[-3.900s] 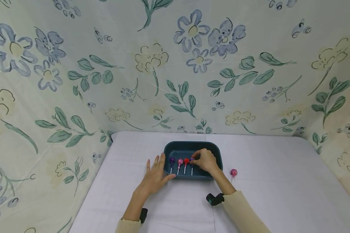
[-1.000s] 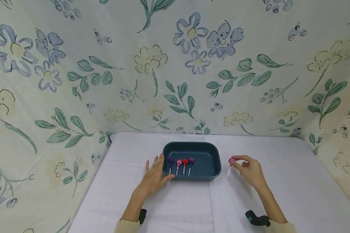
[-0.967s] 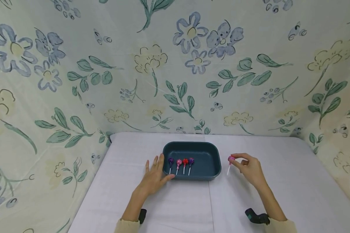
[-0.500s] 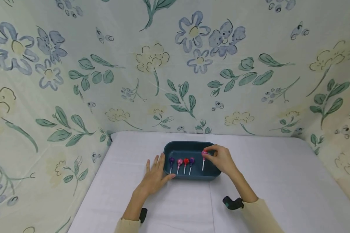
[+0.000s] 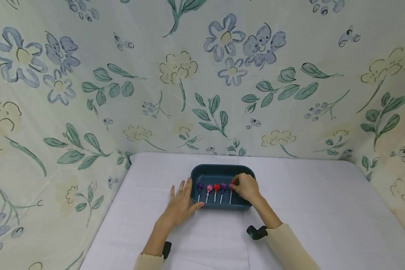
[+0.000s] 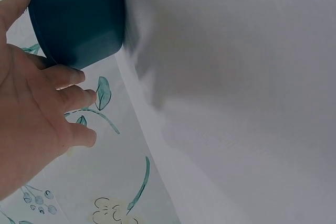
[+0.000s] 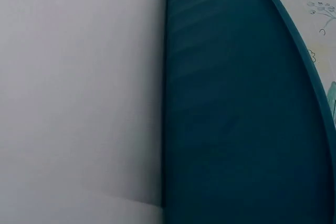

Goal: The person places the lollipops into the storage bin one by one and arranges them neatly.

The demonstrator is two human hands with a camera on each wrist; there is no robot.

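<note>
A dark blue-green tray [image 5: 212,205] stands on the white table. My left hand [image 5: 179,208] rests against its left end with fingers spread; the left wrist view shows the same hand [image 6: 37,98] touching the tray wall [image 6: 79,24]. Inside, at the right end of a row of lollipops, my right hand [image 5: 245,186] pinches the head of a pink lollipop [image 5: 231,191], its white stick pointing toward me. To its left lie a purple lollipop [image 5: 223,187], a red one, a pink one and another purple lollipop [image 5: 200,186]. Only the tray's outer wall [image 7: 231,98] shows in the right wrist view, no hand.
The white-covered table [image 5: 307,210] extends around the tray on both sides. Behind it hangs a flower-patterned cloth [image 5: 202,75], which also runs down the left and right sides. Dark wrist cameras sit on both wrists, the right one [image 5: 256,232] below the tray's near edge.
My right hand has picked up the pink lollipop from the table right of the tray and carried it left into the tray, beside the other lollipops. The left hand has stayed in place.
</note>
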